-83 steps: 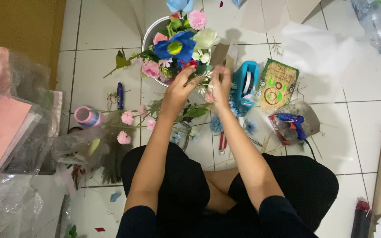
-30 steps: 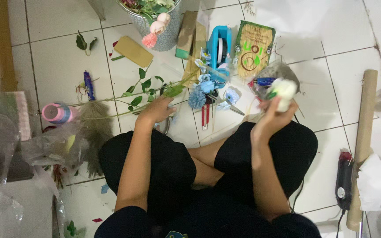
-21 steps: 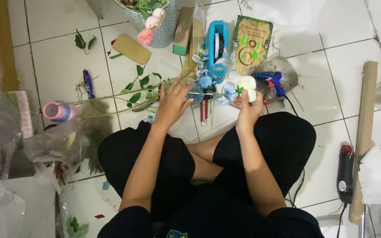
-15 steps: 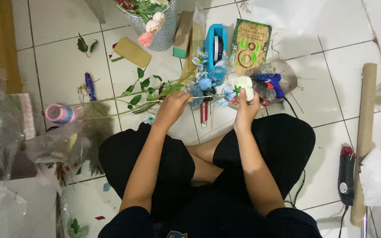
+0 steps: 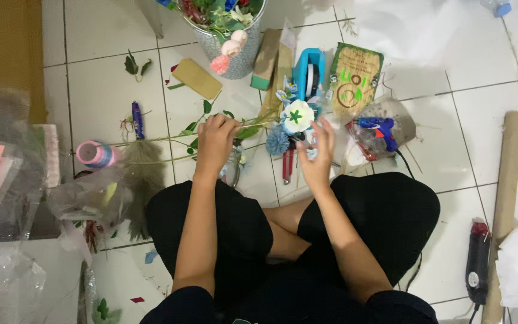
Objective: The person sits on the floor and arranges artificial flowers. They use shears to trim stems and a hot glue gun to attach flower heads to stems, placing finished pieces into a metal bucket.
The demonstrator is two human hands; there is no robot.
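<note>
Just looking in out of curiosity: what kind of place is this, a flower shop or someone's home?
Probably a home floor used for craft work, not a shop counter: a person sits cross-legged on white floor tiles amid a bucket of artificial flowers, a blue glue gun and a tape dispenser.

Up top, a grey pot (image 5: pixel 244 55) of mixed flowers, beside it a blue tape dispenser (image 5: pixel 308 72). Right of that, a blue glue gun (image 5: pixel 380 129); further right, a long cardboard tube (image 5: pixel 503 198). Far left, a pink ribbon roll (image 5: pixel 95 154) near a purple pen (image 5: pixel 137 119).
</note>
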